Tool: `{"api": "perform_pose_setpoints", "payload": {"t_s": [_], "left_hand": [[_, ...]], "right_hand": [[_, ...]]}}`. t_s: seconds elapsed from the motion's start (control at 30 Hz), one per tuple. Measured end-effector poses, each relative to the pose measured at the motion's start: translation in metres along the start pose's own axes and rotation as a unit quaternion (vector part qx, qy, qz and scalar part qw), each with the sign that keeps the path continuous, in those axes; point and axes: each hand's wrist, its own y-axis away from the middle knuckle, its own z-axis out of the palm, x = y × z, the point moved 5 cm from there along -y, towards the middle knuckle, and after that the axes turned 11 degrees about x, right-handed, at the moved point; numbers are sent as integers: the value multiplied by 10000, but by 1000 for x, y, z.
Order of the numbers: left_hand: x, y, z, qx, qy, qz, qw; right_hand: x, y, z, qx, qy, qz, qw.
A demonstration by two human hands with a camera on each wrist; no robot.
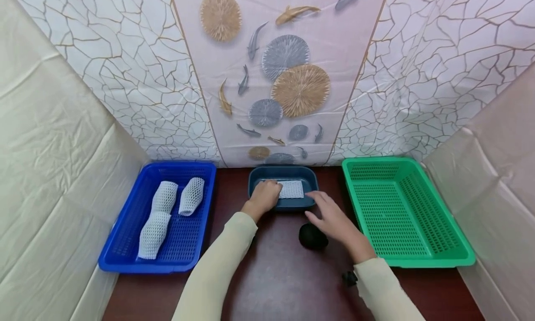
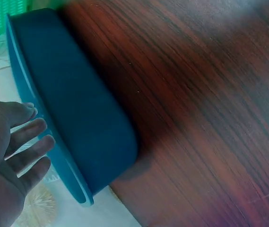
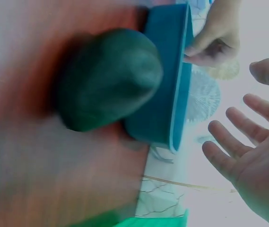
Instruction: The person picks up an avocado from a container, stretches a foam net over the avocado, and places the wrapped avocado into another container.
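A white foam net sleeve [image 1: 291, 189] lies flat in the small teal tub [image 1: 283, 208] at the back of the table. My left hand [image 1: 266, 196] is over the tub at the sleeve's left end, fingers loosely curled; the left wrist view shows nothing between the fingertips and thumb. Spread at the tub's right end, my right hand [image 1: 334, 219] has its fingers apart and holds nothing. A dark green oval fruit [image 3: 110, 80], resembling an avocado, rests on the table in front of the tub, beside and below the right hand.
On the left stands a blue basket [image 1: 156, 267] with three bulging white foam net sleeves [image 1: 153, 235]; their contents are hidden. A green basket [image 1: 409, 264] is on the right. A patterned cloth wall [image 1: 267, 144] rises behind the tub. A small black object [image 1: 349, 278] sits at the right wrist.
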Motion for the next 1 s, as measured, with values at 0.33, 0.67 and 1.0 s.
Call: {"api": "perform_pose_setpoints", "payload": {"t_s": [0.33, 0.67, 1.0], "left_hand": [[-11, -14, 11, -981, 267, -412, 9940], [-12, -27, 22, -1531, 608, -556, 9848], [-13, -25, 33, -1678, 442, -528, 9834]], "right_hand": [[3, -47, 1, -514, 443, 76, 9977], [8, -64, 5, -1029, 673, 210, 9922], [8, -73, 10, -1037, 511, 149, 9932]]}}
